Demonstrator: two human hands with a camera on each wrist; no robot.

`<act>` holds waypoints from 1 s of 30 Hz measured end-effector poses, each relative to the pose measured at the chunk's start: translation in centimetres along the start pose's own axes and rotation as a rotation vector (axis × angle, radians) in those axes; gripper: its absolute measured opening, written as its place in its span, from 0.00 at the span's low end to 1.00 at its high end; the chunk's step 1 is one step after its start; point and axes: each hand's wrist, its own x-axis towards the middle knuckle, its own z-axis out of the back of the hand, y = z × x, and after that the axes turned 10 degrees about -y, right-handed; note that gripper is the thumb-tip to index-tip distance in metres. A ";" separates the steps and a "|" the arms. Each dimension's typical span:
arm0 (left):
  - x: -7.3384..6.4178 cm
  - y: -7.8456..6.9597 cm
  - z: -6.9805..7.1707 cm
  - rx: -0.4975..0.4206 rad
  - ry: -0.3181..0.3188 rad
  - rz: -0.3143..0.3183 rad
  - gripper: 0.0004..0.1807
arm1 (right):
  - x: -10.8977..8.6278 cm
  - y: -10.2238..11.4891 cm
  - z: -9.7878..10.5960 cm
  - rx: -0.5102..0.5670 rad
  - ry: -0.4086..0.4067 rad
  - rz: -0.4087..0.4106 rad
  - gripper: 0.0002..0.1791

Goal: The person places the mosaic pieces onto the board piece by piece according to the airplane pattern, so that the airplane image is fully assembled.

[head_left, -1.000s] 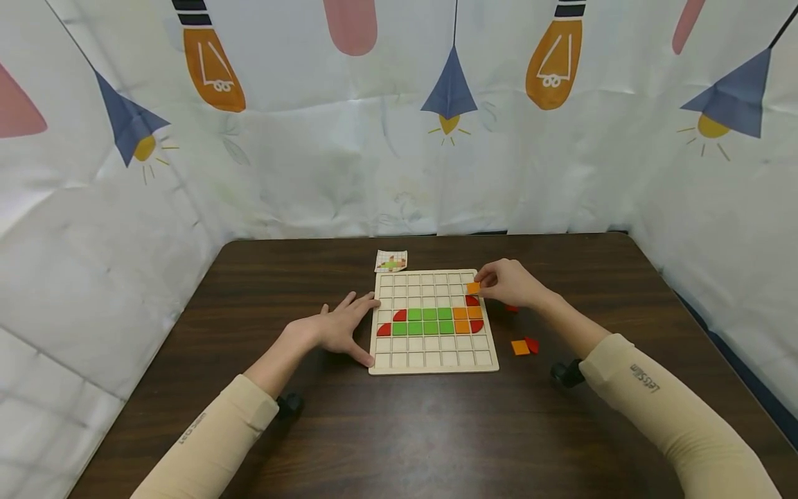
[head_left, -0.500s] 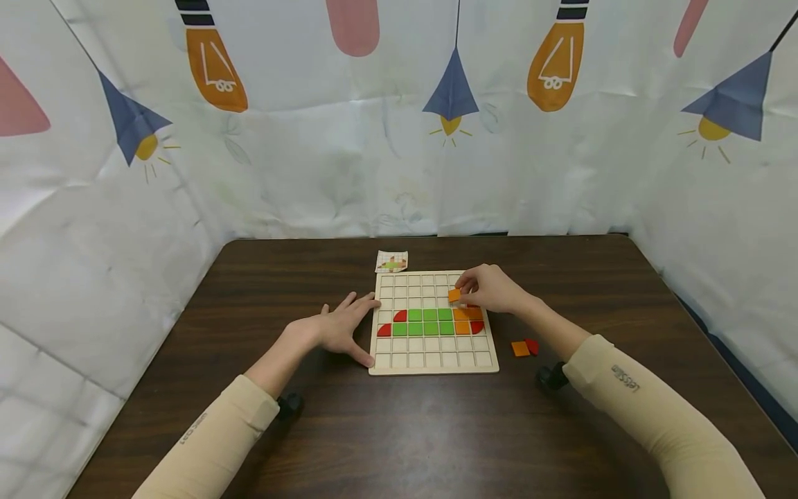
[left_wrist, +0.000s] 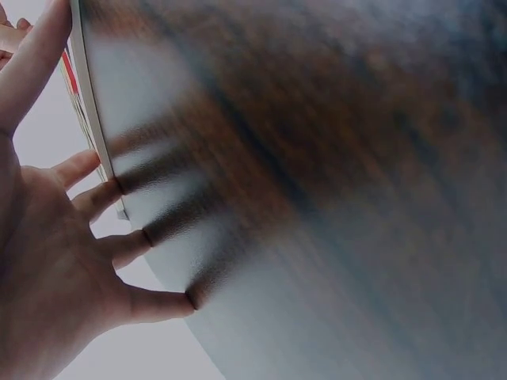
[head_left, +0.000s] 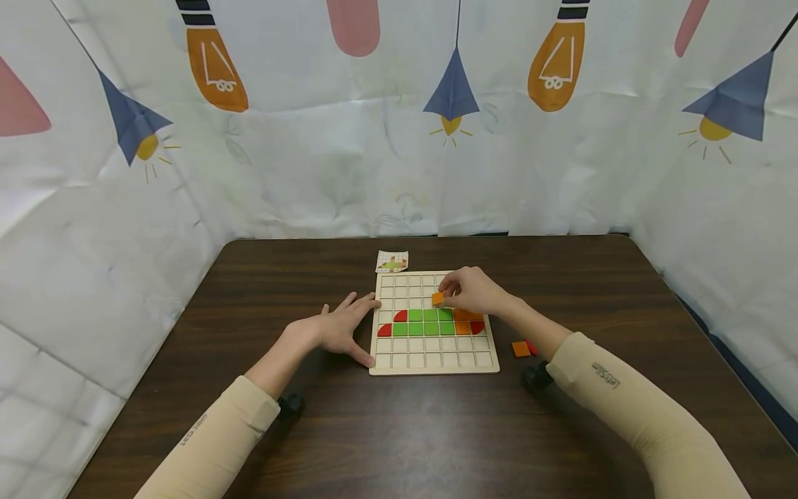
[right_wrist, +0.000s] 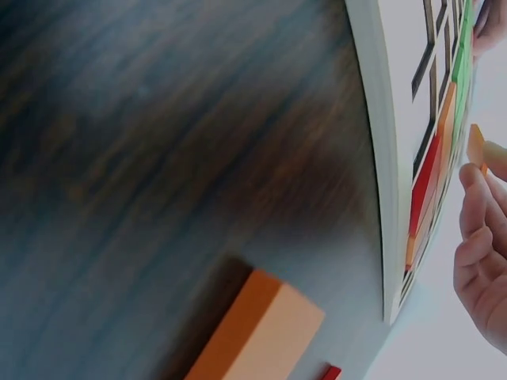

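Observation:
A pale wooden grid board (head_left: 431,362) lies on the table, bearing green square tiles (head_left: 431,323) in two rows with orange squares (head_left: 463,328) at their right and red quarter-round pieces (head_left: 384,330) at the ends. Between thumb and fingers, my right hand (head_left: 479,291) pinches an orange square tile (head_left: 438,299) over the board, just behind the green rows. Part of the board's right side is hidden under that hand. My left hand (head_left: 344,329) is spread along the left edge, thumb and a fingertip at the rim; its other fingers (left_wrist: 166,305) reach the tabletop.
A small picture card (head_left: 392,262) with a coloured pattern lies behind the board's back left corner. To the right of the board, a loose orange tile (head_left: 520,349) sits beside a red piece (head_left: 532,348). A printed curtain (head_left: 312,166) hangs behind the table.
My right hand has carried the orange tile leftward and slightly nearer, from the board's right edge to above the middle of the green rows. The left hand has stayed in place.

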 end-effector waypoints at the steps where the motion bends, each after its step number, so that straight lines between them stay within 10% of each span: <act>1: 0.0 0.0 0.0 -0.003 -0.001 -0.001 0.65 | 0.1 0.1 -0.1 -0.004 0.002 0.004 0.11; 30: 0.1 0.0 -0.1 -0.010 -0.009 -0.004 0.64 | 0.2 0.7 -0.7 -0.030 0.049 0.007 0.10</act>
